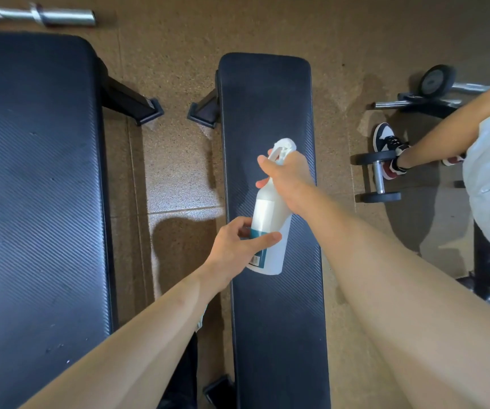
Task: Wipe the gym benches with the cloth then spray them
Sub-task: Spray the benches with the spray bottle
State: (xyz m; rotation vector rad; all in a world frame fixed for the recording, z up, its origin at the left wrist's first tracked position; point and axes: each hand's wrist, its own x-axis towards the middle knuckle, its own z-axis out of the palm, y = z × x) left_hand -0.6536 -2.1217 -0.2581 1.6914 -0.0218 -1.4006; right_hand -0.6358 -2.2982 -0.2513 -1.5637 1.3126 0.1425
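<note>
Two bare forearms reached in from the bottom edge, and both met at a white spray bottle held over the middle bench. The left hand gripped the bottle's lower part, where a teal label band showed, with the thumb laid across the front and the other fingers curled round the far side. The right hand held the neck just under the white spray head, its fingers wrapped round the front by the trigger; whether the trigger was pressed I could not tell. The bottle was tilted, its nozzle end pointing away from the person along the bench and its base nearer the camera. It hung above the black ribbed pad, roughly halfway along it, and did not seem to touch it. A wider left bench with the same black padding lay alongside, well apart, with brown speckled floor between the two. Beyond the left bench a steel bar lay on the floor. To the right of the middle bench a dumbbell rested on the floor, just beside a dark-and-white shoe on a bare leg. Farther back on that side a black weight plate sat on another bar.
</note>
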